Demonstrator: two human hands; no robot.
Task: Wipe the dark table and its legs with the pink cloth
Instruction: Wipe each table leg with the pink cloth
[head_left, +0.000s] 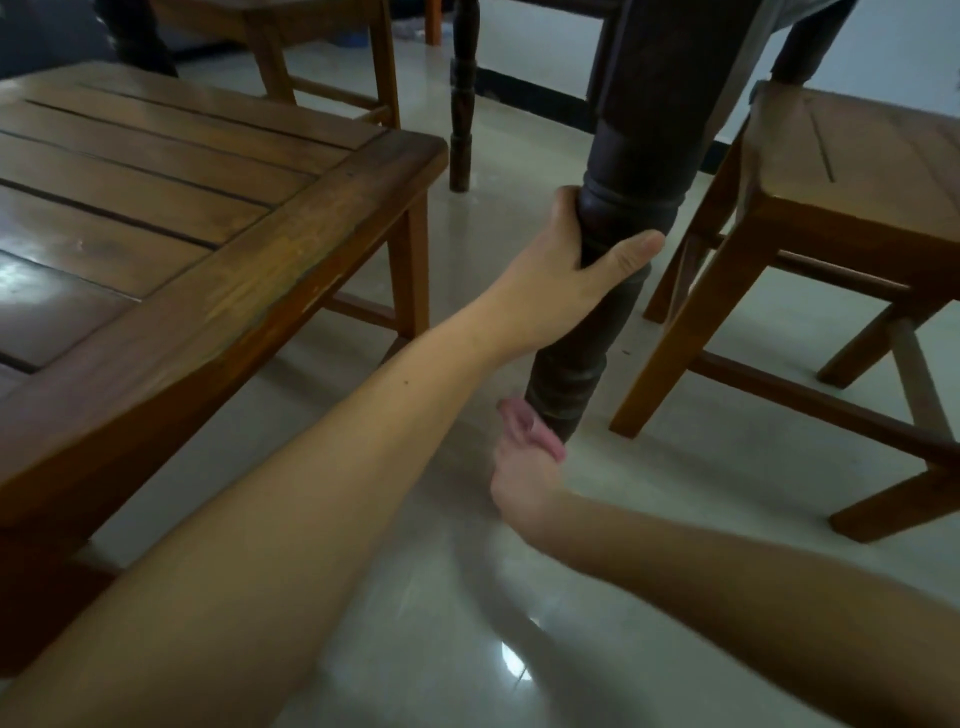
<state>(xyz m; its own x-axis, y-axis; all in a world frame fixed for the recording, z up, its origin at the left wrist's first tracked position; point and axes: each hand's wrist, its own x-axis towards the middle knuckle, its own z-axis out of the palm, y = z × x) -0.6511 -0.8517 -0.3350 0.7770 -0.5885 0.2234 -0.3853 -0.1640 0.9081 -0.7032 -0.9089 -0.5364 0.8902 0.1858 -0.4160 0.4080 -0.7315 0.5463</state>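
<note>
A dark turned table leg (631, 156) comes down from the top centre to the pale floor. My left hand (561, 270) grips it at mid height, thumb on the right side and fingers curled round the left. Lower down, my right hand (519, 470) holds the pink cloth (535, 428) against the foot of the same leg; the cloth is bunched and blurred. A second dark leg (462, 98) stands further back. The dark table's top is out of view.
A brown slatted wooden table (218, 244) fills the left side, its corner close to my left forearm. A brown wooden chair (841, 208) stands right of the dark leg, and another chair (322, 57) is behind. The glossy tile floor (415, 597) lies below.
</note>
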